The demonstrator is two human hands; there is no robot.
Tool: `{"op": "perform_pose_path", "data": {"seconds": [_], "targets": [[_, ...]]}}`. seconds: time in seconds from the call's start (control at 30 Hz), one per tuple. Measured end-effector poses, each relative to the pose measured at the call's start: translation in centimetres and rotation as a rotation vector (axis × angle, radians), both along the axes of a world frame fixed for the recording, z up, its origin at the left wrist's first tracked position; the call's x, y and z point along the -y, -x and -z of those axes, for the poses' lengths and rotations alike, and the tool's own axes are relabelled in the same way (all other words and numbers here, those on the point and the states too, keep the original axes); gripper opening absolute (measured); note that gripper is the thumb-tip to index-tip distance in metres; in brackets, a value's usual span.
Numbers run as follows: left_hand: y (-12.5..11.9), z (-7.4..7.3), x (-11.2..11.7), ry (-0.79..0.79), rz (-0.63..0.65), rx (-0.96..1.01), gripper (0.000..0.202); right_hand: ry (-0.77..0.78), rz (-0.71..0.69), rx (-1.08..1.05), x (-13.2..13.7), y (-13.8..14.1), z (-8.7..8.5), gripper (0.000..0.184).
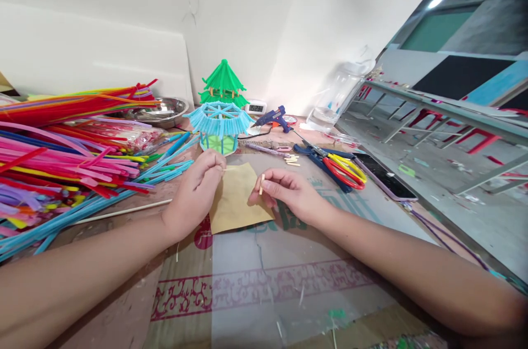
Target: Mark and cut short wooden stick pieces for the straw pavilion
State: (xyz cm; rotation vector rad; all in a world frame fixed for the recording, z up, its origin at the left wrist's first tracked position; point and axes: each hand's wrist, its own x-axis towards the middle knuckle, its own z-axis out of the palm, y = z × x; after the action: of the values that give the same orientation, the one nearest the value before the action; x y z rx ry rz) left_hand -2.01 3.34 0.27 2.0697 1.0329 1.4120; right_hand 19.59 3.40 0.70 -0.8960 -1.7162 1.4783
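My left hand [197,190] is closed round a long thin wooden stick [136,209], whose shaft runs out to the left behind my wrist. A small tip shows by my fingers. Between thumb and fingers, my right hand [289,190] pinches a short piece of wooden stick [261,184], roughly upright. Under and between both hands lies a tan square sheet that looks like sandpaper [233,203]. Several short cut stick pieces [292,160] lie beyond my right hand. Behind the sheet stands a small pavilion model with a light blue roof [221,121] and a green upper roof [224,78].
Bundles of colourful pipe cleaners [82,162] fill the left side, by a metal bowl [159,110]. A blue glue gun [274,117], red-and-yellow-handled pliers or scissors [344,170], a phone [385,176] and a clear plastic container [340,93] are at the right. White boards [239,19] stand behind.
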Motion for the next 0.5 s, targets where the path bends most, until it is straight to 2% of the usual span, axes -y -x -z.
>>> {"op": "perform_pose_path", "data": {"seconds": [0.07,0.17,0.23,0.27,0.33,0.43,0.5], "targets": [[-0.2,-0.4,1.1,-0.051,0.066,-0.027,0.021,0.019,0.028,-0.043,-0.1,0.0,0.1,0.028],[-0.6,-0.9,3.3,-0.214,0.27,-0.142,0.005,0.042,0.074,-0.099,-0.5,-0.1,0.3,0.026],[-0.8,-1.0,4.1,-0.352,0.387,-0.216,0.028,0.06,0.099,-0.12,-0.7,-0.1,0.4,0.025],[-0.9,-1.0,4.2,-0.396,0.396,-0.243,0.037,0.061,0.11,-0.125,-0.8,-0.1,0.5,0.024],[-0.8,-0.7,3.5,-0.38,0.3,-0.293,0.033,0.044,0.122,-0.123,-0.9,-0.1,0.4,0.024],[-0.5,-0.1,1.1,-0.216,0.102,-0.383,0.015,-0.001,0.112,-0.091,-0.9,-0.1,0.3,0.027],[-0.1,0.4,-0.5,-0.111,0.121,-0.471,0.016,-0.027,0.091,-0.061,-0.9,-0.1,0.3,0.031]]}}
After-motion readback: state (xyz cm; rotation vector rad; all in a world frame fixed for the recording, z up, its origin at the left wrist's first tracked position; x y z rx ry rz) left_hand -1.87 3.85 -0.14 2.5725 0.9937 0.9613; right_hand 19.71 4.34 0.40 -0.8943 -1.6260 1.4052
